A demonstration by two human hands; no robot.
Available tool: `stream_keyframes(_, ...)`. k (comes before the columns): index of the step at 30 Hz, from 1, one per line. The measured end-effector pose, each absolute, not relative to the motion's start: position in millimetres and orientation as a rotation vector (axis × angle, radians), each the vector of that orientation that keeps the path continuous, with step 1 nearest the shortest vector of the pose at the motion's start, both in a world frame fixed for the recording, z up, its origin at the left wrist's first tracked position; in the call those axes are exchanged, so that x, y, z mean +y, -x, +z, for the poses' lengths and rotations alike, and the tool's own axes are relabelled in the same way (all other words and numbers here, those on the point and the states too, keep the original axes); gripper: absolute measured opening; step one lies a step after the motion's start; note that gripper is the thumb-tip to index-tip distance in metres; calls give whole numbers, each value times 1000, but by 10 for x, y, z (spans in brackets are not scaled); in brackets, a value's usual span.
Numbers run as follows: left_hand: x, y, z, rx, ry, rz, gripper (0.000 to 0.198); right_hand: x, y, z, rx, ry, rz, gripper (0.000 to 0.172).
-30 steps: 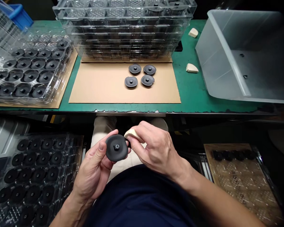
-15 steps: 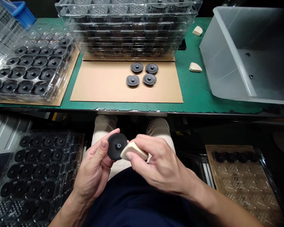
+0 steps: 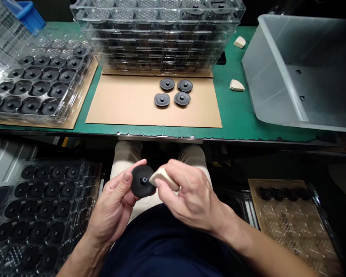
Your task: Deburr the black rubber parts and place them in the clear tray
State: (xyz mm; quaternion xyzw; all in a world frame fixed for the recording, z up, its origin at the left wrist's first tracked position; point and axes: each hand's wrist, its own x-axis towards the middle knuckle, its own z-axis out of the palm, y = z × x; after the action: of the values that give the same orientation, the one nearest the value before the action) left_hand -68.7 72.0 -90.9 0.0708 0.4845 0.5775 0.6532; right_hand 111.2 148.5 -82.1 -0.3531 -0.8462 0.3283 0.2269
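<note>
My left hand (image 3: 112, 200) grips a round black disc (image 3: 140, 186) by its left edge, with the small central post facing up. Between the thumb and fingers of my right hand (image 3: 190, 192) is a cream-coloured block (image 3: 164, 179), its tip against the right edge of the disc. Both hands are above my lap, in front of the bench edge. Several more black discs (image 3: 162, 100) lie on the brown cardboard sheet (image 3: 118, 102) on the green bench.
Stacked clear trays (image 3: 161, 42) stand behind the cardboard. A filled tray (image 3: 40, 90) is at left, another (image 3: 46, 209) lower left, and a partly filled one (image 3: 296, 223) lower right. Two cream blocks (image 3: 237, 85) lie beside a translucent bin (image 3: 279, 69).
The cream block has shifted slightly up and right along the disc's edge with my right hand. My left hand still holds the disc in nearly the same place.
</note>
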Motion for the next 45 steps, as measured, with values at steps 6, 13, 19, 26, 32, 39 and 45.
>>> stream_keyframes(6,710,758,-972,1010,-263,1108,39,1534,-1124,-783,-2450,850,780,16)
stream_keyframes(13,745,830,-953,992,-265,1067,42,1546,-1141,-793,-2422,875,844,19)
stream_keyframes(19,743,840,-986,928,-315,973,43,1516,-1109,-772,-2483,728,715,15)
stream_keyframes(26,806,894,-963,1039,-275,1120,38,1413,-1060,-810,-2327,983,820,21)
stream_keyframes(32,784,909,-1003,825,-224,966,35,1563,-1046,-747,-2462,604,666,23)
stream_keyframes(39,827,920,-974,1004,-189,1279,37,1469,-945,-864,-2274,937,885,21)
stream_keyframes(45,741,992,-1102,867,-191,990,38,1569,-963,-816,-2517,692,756,20)
